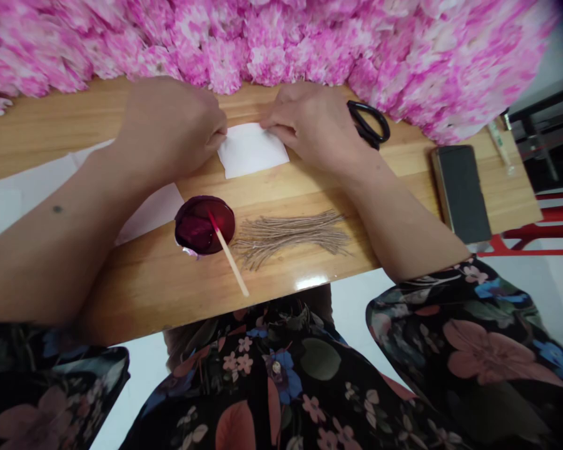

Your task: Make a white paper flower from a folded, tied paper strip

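Note:
A small white tissue sheet (252, 150) lies on the wooden table (309, 187), near a big heap of pink and white paper flowers (281, 44). My left hand (169, 128) pinches the sheet's left top edge, fingers closed. On the other side, my right hand (312, 125) pinches the right top edge, fingers curled. Both hands rest on the table with the sheet between them.
A cup of dark red dye (204, 225) with a stick (229, 256) in it stands near the front edge. Beside it lies a bundle of twine pieces (293, 236). Black scissors (370, 124), a phone (460, 192) and white sheets (32, 187) lie around.

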A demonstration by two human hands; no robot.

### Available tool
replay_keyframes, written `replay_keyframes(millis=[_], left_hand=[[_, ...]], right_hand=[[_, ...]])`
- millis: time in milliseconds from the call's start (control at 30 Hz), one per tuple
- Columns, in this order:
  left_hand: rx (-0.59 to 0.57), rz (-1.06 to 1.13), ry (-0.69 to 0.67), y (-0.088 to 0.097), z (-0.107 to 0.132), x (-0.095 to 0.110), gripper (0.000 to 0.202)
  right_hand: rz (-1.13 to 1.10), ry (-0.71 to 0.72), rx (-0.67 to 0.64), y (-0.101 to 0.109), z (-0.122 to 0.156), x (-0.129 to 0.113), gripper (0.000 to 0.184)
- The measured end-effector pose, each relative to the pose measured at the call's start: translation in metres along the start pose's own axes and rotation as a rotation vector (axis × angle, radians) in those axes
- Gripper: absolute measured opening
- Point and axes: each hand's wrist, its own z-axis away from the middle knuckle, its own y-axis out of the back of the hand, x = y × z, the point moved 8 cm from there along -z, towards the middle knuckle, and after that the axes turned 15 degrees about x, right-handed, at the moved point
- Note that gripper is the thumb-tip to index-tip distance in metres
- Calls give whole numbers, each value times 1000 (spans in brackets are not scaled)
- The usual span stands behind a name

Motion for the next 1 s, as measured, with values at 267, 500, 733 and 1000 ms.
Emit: replay_keyframes(millis=[267, 500, 733, 1000], left_hand=[[177, 235, 79, -8, -3, -14, 33], [200, 659, 248, -3, -4, -21, 34], [239, 618, 188, -6, -4, -24, 33], [278, 647, 115, -3, -2, -19, 37]], right_hand=[[-13, 99, -52, 1, -2, -7, 15], [-50, 38, -63, 7, 3, -2, 21], [-45, 95, -57, 3, 1, 0, 21], [-137, 88, -57, 2, 0, -2, 14]])
